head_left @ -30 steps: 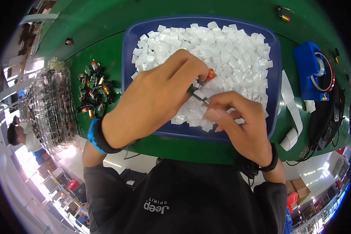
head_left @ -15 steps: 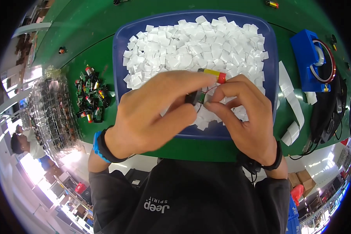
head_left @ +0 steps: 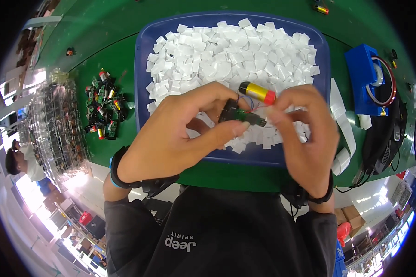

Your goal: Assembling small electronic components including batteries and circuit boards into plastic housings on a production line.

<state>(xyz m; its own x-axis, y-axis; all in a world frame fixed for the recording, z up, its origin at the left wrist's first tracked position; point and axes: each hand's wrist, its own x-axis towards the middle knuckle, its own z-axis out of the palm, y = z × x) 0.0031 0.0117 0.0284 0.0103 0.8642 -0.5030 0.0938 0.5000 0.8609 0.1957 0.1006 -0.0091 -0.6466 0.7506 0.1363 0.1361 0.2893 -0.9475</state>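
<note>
My left hand (head_left: 180,134) grips a small circuit board (head_left: 239,114) with black parts between thumb and fingers, over the tray of white pieces. Thin red and blue wires join the board to a cylindrical battery (head_left: 259,93), yellow with a red end and a black end. My right hand (head_left: 307,129) pinches at the battery's red end, thumb and forefinger close together. Its other fingers are curled and partly hidden. Underneath, the blue tray (head_left: 142,92) holds a heap of small white square pieces (head_left: 217,55).
A pile of circuit boards with batteries (head_left: 104,106) lies left of the tray, beside clear plastic packaging (head_left: 62,120). To the right are a white strip (head_left: 344,124), a blue tape dispenser (head_left: 360,78) and a black bag (head_left: 383,138). Another battery (head_left: 321,9) lies at the back.
The board has turned into fuller view between my left fingers. The battery now tilts more steeply with its red end at my right fingertips. My right hand has shifted right.
</note>
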